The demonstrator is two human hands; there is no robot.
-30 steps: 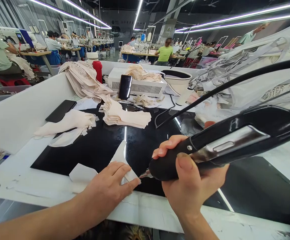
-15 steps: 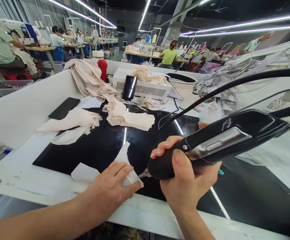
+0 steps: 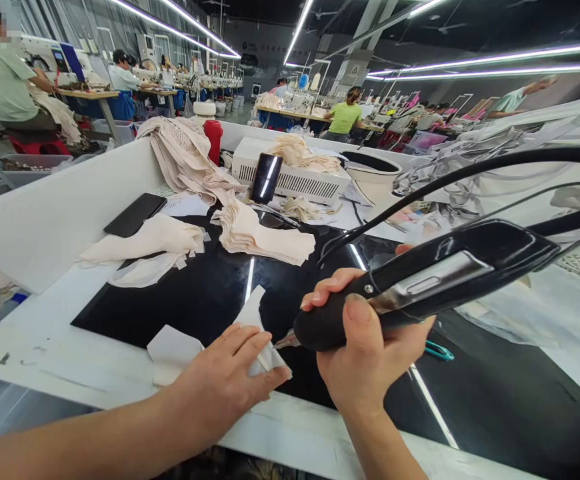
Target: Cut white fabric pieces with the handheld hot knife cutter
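Note:
My left hand (image 3: 235, 373) presses on a small white fabric piece (image 3: 250, 312) at the near edge of the black work surface, its fingers and thumb holding the piece's lower part. A narrow end of the fabric sticks out beyond the fingers. My right hand (image 3: 370, 353) is closed around a black corded hand tool (image 3: 420, 280) with a silver side lever. Its pointed metal tip (image 3: 287, 340) is at the fabric's right edge, close to my left fingers; whether it touches I cannot tell. Another white piece (image 3: 174, 350) lies left of my left hand.
Stacked cream fabric pieces (image 3: 265, 237) and more cream pieces (image 3: 143, 241) lie farther back. A dark phone (image 3: 135, 215) is at left; another phone (image 3: 267, 178) leans against a white vented box (image 3: 310, 183). A teal tool (image 3: 439, 351) lies at right. The black cable (image 3: 450, 175) arches rightward.
The view has shifted slightly. Both hands keep their holds; the tool's tip sits a little higher along the fabric's edge, and more of the teal tool shows.

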